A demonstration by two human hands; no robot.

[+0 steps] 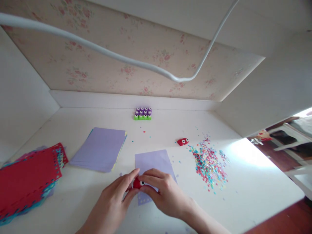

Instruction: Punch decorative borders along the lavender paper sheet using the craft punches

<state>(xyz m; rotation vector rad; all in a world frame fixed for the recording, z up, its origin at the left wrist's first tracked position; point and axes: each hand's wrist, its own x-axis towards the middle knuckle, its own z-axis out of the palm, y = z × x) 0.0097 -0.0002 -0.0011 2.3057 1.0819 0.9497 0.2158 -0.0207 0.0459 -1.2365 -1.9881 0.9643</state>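
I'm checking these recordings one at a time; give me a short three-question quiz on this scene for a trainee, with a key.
1. Multiple choice: What is the main colour of the small held item above the single purple sheet?
a) green
b) red
c) yellow
2. True or false: In the camera view, the confetti pile lies to the right of that sheet.
3. Fill in the blank: In the block of small pieces near the wall, the row closest to the camera is ____.

Key: 1. b, red; 2. True; 3. green.
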